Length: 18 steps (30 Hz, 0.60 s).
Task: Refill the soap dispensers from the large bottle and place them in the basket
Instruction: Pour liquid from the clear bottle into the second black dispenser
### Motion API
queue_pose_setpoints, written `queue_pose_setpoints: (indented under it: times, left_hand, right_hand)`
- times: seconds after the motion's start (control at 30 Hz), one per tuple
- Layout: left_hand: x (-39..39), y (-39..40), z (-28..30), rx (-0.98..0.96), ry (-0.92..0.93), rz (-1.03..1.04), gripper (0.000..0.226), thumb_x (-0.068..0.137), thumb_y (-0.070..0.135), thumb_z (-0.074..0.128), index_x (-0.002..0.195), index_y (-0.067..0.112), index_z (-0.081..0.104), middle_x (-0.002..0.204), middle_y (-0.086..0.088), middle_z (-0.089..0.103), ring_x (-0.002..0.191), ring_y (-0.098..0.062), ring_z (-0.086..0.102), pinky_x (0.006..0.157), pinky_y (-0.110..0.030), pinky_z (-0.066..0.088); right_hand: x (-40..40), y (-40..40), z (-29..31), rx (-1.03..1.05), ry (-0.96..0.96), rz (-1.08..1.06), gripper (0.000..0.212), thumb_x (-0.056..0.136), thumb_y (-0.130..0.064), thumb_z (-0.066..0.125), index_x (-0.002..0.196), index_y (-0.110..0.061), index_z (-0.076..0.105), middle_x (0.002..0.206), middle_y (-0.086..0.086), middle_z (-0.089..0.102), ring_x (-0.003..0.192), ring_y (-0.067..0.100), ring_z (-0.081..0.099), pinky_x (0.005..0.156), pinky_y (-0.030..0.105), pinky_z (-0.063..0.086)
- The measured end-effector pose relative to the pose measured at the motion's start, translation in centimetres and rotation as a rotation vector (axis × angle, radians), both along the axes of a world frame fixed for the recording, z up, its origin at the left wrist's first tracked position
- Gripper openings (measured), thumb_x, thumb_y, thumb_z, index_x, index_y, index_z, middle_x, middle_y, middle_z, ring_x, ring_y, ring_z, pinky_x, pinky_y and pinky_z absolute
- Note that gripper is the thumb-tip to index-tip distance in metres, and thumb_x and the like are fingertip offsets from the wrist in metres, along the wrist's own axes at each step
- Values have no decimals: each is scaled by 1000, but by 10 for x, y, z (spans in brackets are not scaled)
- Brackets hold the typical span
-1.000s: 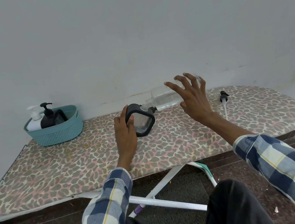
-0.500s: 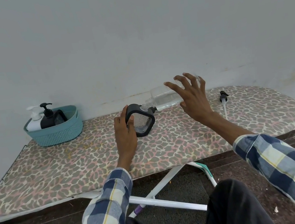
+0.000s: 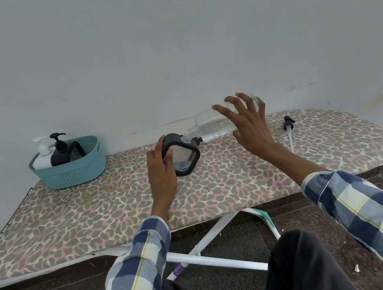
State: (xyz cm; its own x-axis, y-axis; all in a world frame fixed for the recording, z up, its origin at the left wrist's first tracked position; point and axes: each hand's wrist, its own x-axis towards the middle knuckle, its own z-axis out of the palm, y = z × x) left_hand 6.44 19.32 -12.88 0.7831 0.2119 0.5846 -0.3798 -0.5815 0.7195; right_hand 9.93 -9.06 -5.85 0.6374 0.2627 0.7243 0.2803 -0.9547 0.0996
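Plain grey-white wall behind, dark tiled floor below, and an ironing board [image 3: 76, 224] with a leopard-print cover doing duty as the bench, long axis running 9 to 3 o'clock.

Dead centre of the board, the left hand [image 3: 162, 173] has its grip wrapped round a squarish black-framed soap dispenser [image 3: 183, 155], thumb on the near edge and fingers over the top left corner. It's tilted, clear face toward the camera, black neck pointing up toward 2 o'clock.

Meeting that neck is the large clear bottle [image 3: 210, 126], lying nearly horizontal. Long axis goes 9 to 3 with the mouth at the 9 o'clock end, tipped slightly down and right at the dispenser's opening. Clear liquid sits along its lower side. The right hand [image 3: 249, 124] holds it at the 3 o'clock end, grip spread wide with fingers fanned over the body, so the base is mostly hidden.

Further out at 3 o'clock, a black pump head [image 3: 288, 125] lies loose on the board, its white dip tube pointing toward 6 o'clock.

Way over at 9 o'clock sits a teal woven-look basket [image 3: 75, 173] with a white pump bottle [image 3: 43, 158] and a black pump bottle [image 3: 62, 152] upright in it, plus another black square dispenser [image 3: 76, 149] leaning beside them.

Plaid sleeves on both arms.
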Motion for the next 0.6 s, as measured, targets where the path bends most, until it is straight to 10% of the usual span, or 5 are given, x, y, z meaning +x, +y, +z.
queue_pose_setpoints:
  times: [0.6]
  left_hand:
    - [2, 1, -3, 27, -9, 15, 51, 115, 48, 39, 164, 36, 41, 123, -1, 50, 104, -18, 55, 82, -10, 39]
  right_hand:
    - [-1, 0, 1, -3, -2, -2, 103, 76, 5, 72, 160, -43, 35, 159, 0, 39, 154, 31, 28, 120, 59, 23]
